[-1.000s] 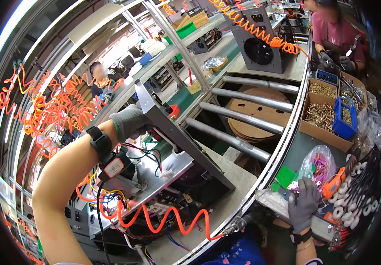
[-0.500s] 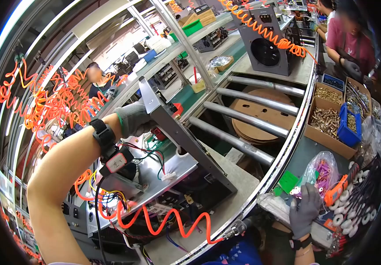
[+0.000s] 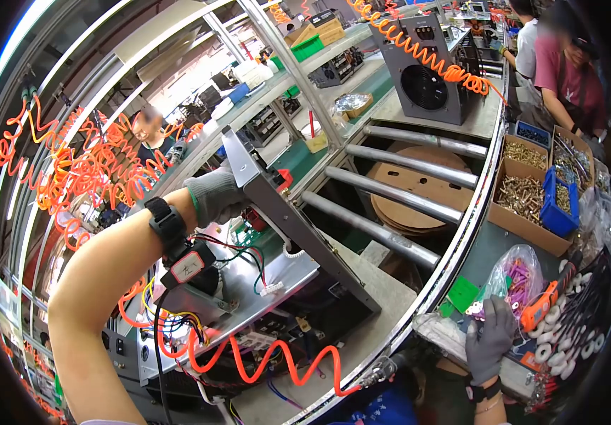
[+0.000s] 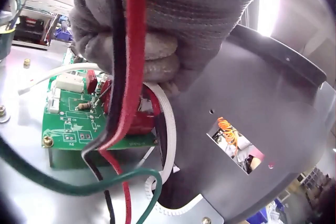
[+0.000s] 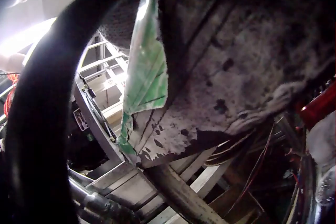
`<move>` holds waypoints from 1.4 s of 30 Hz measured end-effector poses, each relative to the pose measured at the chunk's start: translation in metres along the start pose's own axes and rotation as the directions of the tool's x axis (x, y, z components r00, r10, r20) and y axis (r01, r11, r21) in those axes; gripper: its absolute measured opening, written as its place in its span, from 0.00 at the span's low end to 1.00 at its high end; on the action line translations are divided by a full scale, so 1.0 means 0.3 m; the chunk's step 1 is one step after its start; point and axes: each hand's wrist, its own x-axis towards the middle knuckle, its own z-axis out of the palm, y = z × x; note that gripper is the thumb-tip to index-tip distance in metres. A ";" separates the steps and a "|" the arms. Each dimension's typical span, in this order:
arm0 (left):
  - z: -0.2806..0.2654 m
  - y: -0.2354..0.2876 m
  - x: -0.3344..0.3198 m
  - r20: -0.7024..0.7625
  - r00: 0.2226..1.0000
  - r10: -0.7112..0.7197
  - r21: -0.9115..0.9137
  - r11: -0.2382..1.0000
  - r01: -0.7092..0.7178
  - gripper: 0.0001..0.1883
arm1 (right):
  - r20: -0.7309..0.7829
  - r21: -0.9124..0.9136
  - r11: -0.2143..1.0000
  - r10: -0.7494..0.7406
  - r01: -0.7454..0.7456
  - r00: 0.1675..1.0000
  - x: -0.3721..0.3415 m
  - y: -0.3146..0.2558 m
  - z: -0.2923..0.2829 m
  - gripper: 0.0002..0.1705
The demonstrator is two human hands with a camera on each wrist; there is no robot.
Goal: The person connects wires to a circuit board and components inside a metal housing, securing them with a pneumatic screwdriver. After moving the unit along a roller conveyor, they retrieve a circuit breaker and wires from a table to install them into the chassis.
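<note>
In the head view, my gloved left hand (image 3: 213, 197) is at the inner side of an upright grey metal panel (image 3: 298, 234). Seen from the left wrist, the hand's (image 4: 173, 29) fingers are curled above a green circuit board (image 4: 71, 124), beside a white sleeved cable (image 4: 169, 129); whether they hold it is hidden. Black and red wires (image 4: 134, 45) cross in front. My gloved right hand (image 3: 490, 338) rests with relaxed fingers at the side bench, touching or beside a clear bag of purple pieces (image 3: 516, 276). The right wrist view shows part of its glove (image 5: 113, 11) beside a worn surface (image 5: 210, 77).
An orange coiled hose (image 3: 277, 354) hangs across the open unit. Metal rollers (image 3: 383, 230) lie beyond the panel, and another grey unit (image 3: 426, 85) stands farther back. Boxes of screws (image 3: 521, 195), a blue bin (image 3: 559, 205) and an orange tool (image 3: 538, 308) occupy the right bench. Other people stand nearby.
My left hand has shifted slightly along the inner side of the panel. My right hand stays nearly in place. The person at the right has leaned down, and someone in white has come into view.
</note>
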 end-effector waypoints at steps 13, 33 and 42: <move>-0.026 0.003 0.005 0.095 0.993 -0.069 -0.079 0.994 0.076 0.11 | 0.013 -0.023 1.000 0.006 -0.005 1.000 -0.001 0.003 0.008 0.27; -0.049 -0.064 0.040 0.211 0.974 -0.080 -0.310 0.940 0.144 0.10 | 0.015 -0.025 1.000 0.005 -0.004 1.000 0.006 -0.009 -0.002 0.27; 0.065 -0.041 -0.017 -0.221 0.974 0.041 -0.172 0.982 -0.081 0.08 | -0.002 -0.015 1.000 0.004 -0.004 1.000 0.001 -0.008 -0.002 0.27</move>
